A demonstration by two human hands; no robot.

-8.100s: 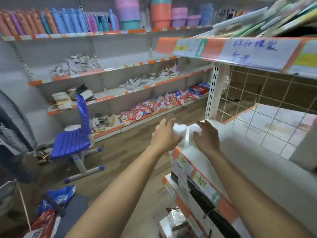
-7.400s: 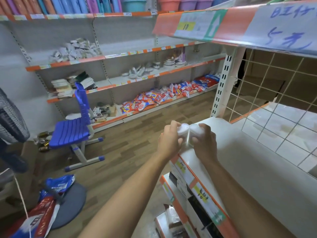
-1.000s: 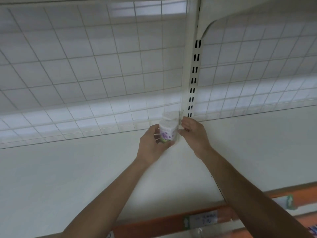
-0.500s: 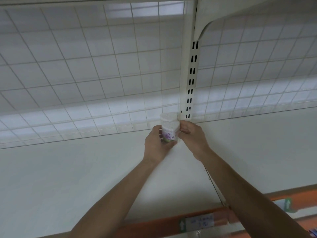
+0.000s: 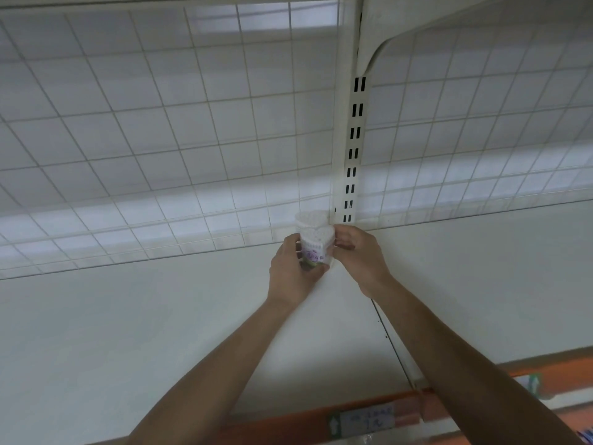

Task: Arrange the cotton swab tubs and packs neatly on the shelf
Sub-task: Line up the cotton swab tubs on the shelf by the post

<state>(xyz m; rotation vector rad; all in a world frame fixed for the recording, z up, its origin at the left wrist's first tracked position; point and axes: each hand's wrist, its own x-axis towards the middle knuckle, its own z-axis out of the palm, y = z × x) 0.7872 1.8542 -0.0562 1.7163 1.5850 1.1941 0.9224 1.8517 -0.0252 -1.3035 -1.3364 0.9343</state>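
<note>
A clear cotton swab tub (image 5: 316,248) with a white top and a purple label stands at the back of the white shelf (image 5: 160,332), next to the slotted upright post (image 5: 351,155). A second tub's white top (image 5: 313,217) shows right behind it, against the wire mesh. My left hand (image 5: 290,277) grips the front tub from the left and below. My right hand (image 5: 357,255) holds its right side with curled fingertips. The tubs' bases are hidden by my hands.
A white wire mesh back panel (image 5: 160,139) closes the shelf behind the tubs. A shelf bracket (image 5: 401,36) curves out at the upper right. An orange price strip (image 5: 369,419) with a label runs along the shelf's front edge.
Both hands and the tub have edged slightly farther back toward the mesh and the post. The grip looks the same.
</note>
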